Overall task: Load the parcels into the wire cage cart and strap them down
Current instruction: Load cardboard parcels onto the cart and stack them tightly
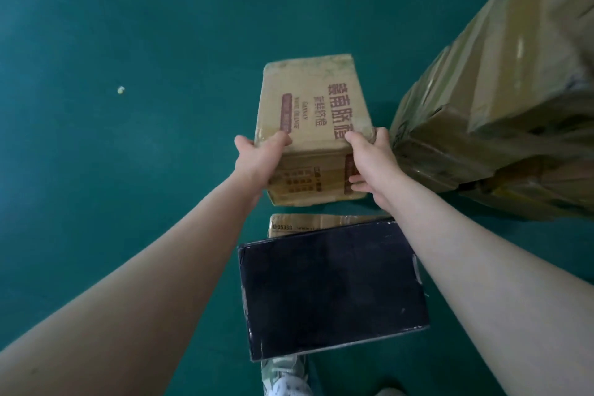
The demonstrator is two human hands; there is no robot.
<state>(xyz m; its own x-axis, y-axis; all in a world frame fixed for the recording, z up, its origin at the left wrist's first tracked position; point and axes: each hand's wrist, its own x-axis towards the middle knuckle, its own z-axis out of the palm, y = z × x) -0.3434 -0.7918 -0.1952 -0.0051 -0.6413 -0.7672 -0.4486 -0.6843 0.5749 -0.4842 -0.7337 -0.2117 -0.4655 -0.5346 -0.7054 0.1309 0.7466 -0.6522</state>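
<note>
From my feed, the printed cardboard parcel (313,125) sat near the middle of the head view, a touch toward 12 o'clock, with dark red characters and the words "NAVEL ORANGE" on its top face. Both hands had it. The left hand (257,161) gripped the near left corner at about 9 o'clock of the parcel, thumb lying on the top face and the fingers wrapped round the side out of sight. The right hand (373,164) took the near right corner at about 3 o'clock, thumb on top and fingers curled against the near face. Whether the parcel was resting on the green floor (128,170) or lifted clear of it, I could not tell. Just beside the right hand, from 1 to 3 o'clock, stood a tall stack of taped brown parcels (498,106) — blurred at the frame's edge. At 6 o'clock lay a black box (331,292), and its far edge overlapped a flat brown carton (321,223) marked 95338, which lay between it and the held parcel. Below the black box, at the bottom edge, a patterned shoe (283,376) showed. A small white scrap (121,90) lay on the floor at 10 o'clock, well apart from everything.
</note>
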